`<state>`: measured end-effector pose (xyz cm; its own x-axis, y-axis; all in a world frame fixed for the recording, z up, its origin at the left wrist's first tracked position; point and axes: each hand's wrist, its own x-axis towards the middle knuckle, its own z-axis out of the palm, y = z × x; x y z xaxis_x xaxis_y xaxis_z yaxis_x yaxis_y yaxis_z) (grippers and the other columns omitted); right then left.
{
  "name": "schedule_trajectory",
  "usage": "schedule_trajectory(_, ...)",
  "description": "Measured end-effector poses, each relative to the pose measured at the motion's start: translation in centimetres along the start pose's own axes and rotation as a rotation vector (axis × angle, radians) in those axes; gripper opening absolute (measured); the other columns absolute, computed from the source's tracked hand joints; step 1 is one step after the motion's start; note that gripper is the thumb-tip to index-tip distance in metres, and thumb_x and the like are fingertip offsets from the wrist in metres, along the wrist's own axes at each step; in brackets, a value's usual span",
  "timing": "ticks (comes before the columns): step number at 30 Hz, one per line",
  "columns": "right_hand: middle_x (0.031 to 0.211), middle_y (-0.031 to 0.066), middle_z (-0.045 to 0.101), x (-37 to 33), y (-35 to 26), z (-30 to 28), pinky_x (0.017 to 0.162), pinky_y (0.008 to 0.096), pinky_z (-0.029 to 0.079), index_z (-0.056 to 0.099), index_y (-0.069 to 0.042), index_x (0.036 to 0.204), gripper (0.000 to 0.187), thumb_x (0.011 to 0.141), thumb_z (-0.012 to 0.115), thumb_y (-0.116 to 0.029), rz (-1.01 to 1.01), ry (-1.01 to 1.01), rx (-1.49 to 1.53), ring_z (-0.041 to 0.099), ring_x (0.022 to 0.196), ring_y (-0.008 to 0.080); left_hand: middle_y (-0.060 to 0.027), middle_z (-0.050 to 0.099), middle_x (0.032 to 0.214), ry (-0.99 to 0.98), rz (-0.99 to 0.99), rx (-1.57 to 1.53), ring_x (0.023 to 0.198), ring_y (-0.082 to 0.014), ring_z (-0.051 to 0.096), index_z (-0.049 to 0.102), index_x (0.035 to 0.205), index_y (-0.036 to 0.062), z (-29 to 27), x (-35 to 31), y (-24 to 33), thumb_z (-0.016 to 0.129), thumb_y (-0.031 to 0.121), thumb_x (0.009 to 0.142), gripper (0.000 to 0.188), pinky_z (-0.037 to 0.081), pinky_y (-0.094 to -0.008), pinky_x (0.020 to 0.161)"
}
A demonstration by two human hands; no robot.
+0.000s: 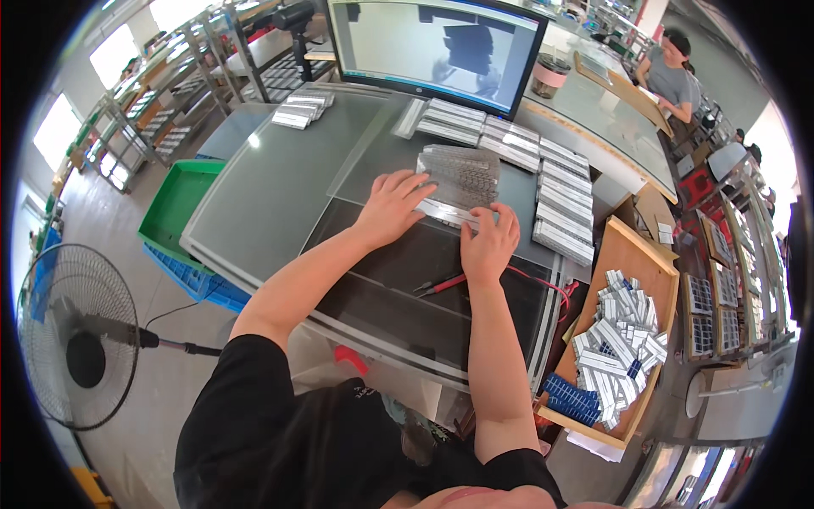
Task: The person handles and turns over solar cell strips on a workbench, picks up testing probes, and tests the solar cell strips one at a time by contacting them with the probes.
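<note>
A row of thin strips, dark grey and patterned on top (462, 172), lies on the glass-topped table in front of me. Along its near edge runs a silver-white strip (447, 212). My left hand (392, 209) has its fingers bent over the left end of this strip. At the strip's right end, my right hand (492, 243) grips with curled fingers; the fingertips' undersides are hidden. Just below and left of the right wrist lies a red test probe (443, 285) with a dark tip, its red lead running off to the right.
Silver-white strips (564, 199) stand in stacks behind and right, another stack (303, 109) back left. A monitor (437, 47) rises behind. At right sits a wooden tray (644, 263) of loose strips. Left are a green crate (174, 204) and a fan (80, 335). A person (670, 76) works far right.
</note>
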<state>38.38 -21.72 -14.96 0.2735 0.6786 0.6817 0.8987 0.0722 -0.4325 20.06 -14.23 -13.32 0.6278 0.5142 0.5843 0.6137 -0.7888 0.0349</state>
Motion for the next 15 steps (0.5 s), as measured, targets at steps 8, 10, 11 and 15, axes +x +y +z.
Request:
schedule_trajectory(8,0.116,0.0083,0.048,0.06,0.19,0.22,0.097,0.0451,0.033,0.06,-0.013,0.096,0.036,0.063,0.075,-0.014,0.01,-0.018,-0.036,0.042,0.115,0.0326,-0.0022,0.054,0.117,-0.03,-0.014,0.028,0.118,-0.0241,0.041,0.051,0.123,0.0145,0.02,0.05,-0.14,0.07,0.017,0.073,0.054,0.03,-0.0428,0.097)
schedule_trajectory(10,0.116,0.0082,0.048,0.16,0.15,0.08,0.097,0.0451,0.032,0.06,-0.013,0.097,0.037,0.063,0.075,-0.015,0.023,-0.026,-0.047,0.042,0.116,0.0326,-0.0034,0.054,0.115,-0.025,-0.016,0.024,0.116,-0.0238,0.042,0.051,0.123,0.0148,-0.19,0.21,0.02,0.07,0.017,0.073,0.054,0.031,-0.0421,0.097)
schedule_trajectory(11,0.116,0.0082,0.048,0.03,0.07,0.12,0.097,0.0451,0.032,0.06,-0.013,0.097,0.037,0.063,0.075,-0.015,0.016,-0.024,-0.049,0.042,0.116,0.0326,-0.0034,0.054,0.115,-0.017,-0.018,0.023,0.116,-0.0238,0.042,0.051,0.123,0.0148,-0.29,-0.01,0.02,0.07,0.017,0.073,0.054,0.031,-0.0421,0.097)
schedule_trajectory(15,0.116,0.0087,0.048,-0.32,-0.19,0.17,0.097,0.0449,0.032,0.059,-0.013,0.096,0.038,0.063,0.076,-0.015,0.029,-0.041,-0.037,0.041,0.116,0.0331,-0.0038,0.053,0.114,-0.013,-0.124,-0.055,0.115,-0.0245,0.043,0.051,0.121,0.0148,-0.11,-0.77,0.11,0.068,0.02,0.074,0.051,0.031,-0.0437,0.096)
